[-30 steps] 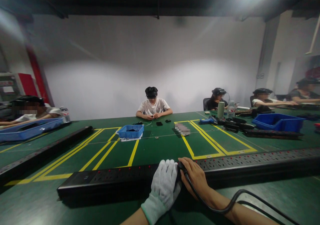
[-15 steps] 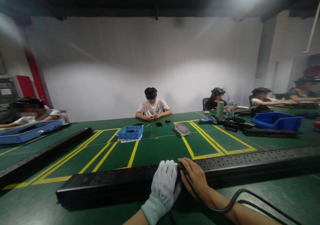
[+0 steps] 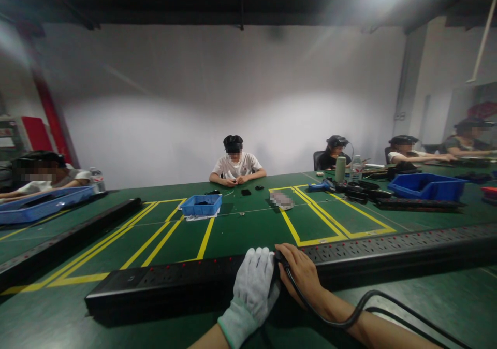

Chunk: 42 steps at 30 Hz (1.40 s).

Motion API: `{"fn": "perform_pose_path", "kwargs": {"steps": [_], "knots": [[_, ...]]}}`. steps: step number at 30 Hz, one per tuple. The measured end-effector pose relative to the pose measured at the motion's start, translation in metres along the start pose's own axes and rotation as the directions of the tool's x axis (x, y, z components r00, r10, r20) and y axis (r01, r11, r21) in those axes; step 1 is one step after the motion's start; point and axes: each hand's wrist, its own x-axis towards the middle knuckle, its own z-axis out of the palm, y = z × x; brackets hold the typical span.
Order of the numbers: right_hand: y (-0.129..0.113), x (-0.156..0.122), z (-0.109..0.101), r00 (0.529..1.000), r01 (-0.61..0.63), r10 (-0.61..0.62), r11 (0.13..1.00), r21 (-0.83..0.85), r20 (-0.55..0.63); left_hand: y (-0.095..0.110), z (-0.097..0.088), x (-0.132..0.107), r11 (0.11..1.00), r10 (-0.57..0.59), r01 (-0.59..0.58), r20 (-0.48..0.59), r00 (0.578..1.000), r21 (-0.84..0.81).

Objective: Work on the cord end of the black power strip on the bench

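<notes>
A long black power strip [image 3: 174, 287] with rows of sockets and small red lights runs across the table in front of me. My left hand [image 3: 253, 281], in a grey-white knitted glove with a green cuff, lies over the strip. Its fingers are together across the top, and its thumb side is down along the near face. Close beside it, my bare right hand [image 3: 298, 274] is closed around a black plug at the end of a thick black cable [image 3: 301, 292]. Fingers mostly hide the plug, and I cannot tell how far it sits in a socket. The cable trails over my right forearm.
Yellow tape marks the green table [image 3: 248, 230]. A small blue bin [image 3: 202, 205] stands beyond the strip, a larger blue bin [image 3: 427, 187] at the right, and a blue tray [image 3: 46, 204] at the left. Another power strip [image 3: 77, 232] lies left. Several people sit around the table.
The whole view has shifted slightly. Both hands keep the same place and hold on the strip and plug.
</notes>
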Motion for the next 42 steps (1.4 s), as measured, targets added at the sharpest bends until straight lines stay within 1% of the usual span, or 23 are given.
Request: {"fn": "perform_pose_path", "kwargs": {"steps": [4, 10, 19, 23, 28, 35, 42], "knots": [[0.0006, -0.0007, 0.0016, 1.0, 0.002, -0.002, 1.0, -0.001, -0.009, -0.0001, 0.0, 0.0005, 1.0, 0.013, -0.012, -0.029, 1.0, 0.007], [0.0006, -0.0005, 0.0008, 1.0, 0.005, -0.005, 1.0, -0.002, -0.003, -0.0008, 0.0, 0.0012, 1.0, 0.015, -0.015, -0.026, 1.0, 0.009], [-0.0021, 0.0015, -0.0028, 0.999, 0.019, -0.02, 1.0, -0.018, -0.036, 0.0001, 0.0016, 0.0006, 1.0, 0.004, -0.004, -0.006, 1.0, 0.012], [-0.0024, 0.0018, -0.004, 0.999, 0.027, -0.028, 0.999, -0.019, -0.032, 0.0001, 0.0015, 0.0009, 1.0, 0.003, -0.003, -0.003, 1.0, 0.004], [-0.0028, 0.0019, -0.0045, 0.999, 0.026, -0.026, 1.0, -0.013, -0.031, -0.0001, 0.0014, 0.0006, 1.0, 0.002, -0.002, -0.016, 1.0, 0.007], [-0.0021, 0.0015, -0.0028, 1.0, 0.025, -0.025, 1.0, -0.009, -0.019, -0.0003, 0.0011, -0.0019, 1.0, -0.001, 0.001, 0.039, 0.999, 0.003], [-0.0005, 0.0006, -0.0001, 0.998, 0.031, -0.033, 0.999, -0.024, -0.053, -0.0006, 0.0003, 0.0007, 1.0, 0.01, -0.01, -0.042, 0.999, 0.007]]}}
